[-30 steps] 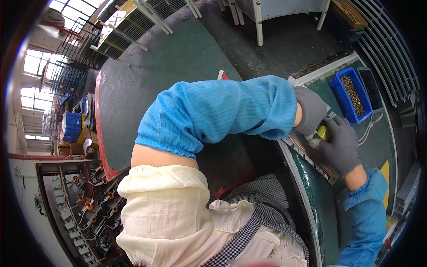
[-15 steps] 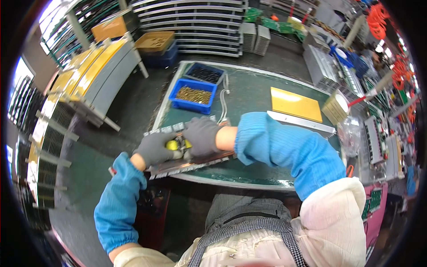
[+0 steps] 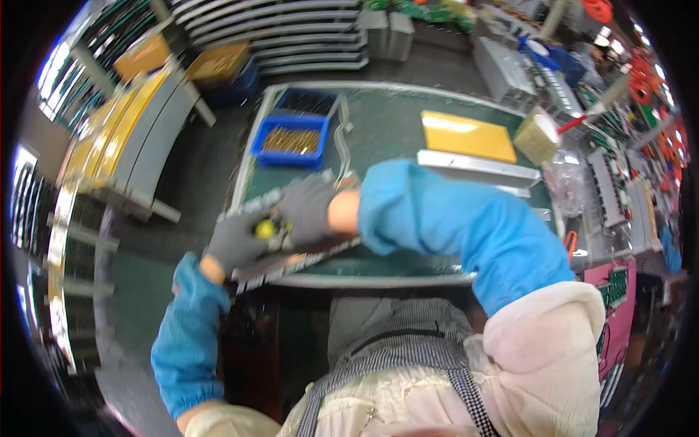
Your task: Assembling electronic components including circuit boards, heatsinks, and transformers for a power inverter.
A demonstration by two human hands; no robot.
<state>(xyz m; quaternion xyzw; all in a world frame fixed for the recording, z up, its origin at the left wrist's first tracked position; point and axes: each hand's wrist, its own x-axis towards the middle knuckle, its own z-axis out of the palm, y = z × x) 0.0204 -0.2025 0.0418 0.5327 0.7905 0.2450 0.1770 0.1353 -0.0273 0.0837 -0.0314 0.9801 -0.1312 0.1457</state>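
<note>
Both my hands wear grey gloves and meet over a long, flat piece (image 3: 266,271) with silvery notched edges and a copper-toned surface, slanting along the table's near left edge. My left hand (image 3: 237,239) rests on its left part, fingers curled in. Close beside it, my right hand (image 3: 309,207) bends down with closed fingers. Between the hands shows a small yellow-and-dark part (image 3: 265,229); blur and the gloves hide what exactly each one grips. Behind them stands a blue bin (image 3: 318,156) of small brass-coloured pieces (image 3: 291,140).
A darker bin (image 3: 309,103) of black parts sits behind the blue one, beside a pale cord (image 3: 341,146). On the green table (image 3: 386,124) lie a yellow board (image 3: 466,136) and a white bar (image 3: 473,167). A pale tub (image 3: 537,138) stands at the right.
The whole view has shifted, so the table and bins sit farther left and higher. My hands stay together over the flat piece; less of the yellow part shows between them.
</note>
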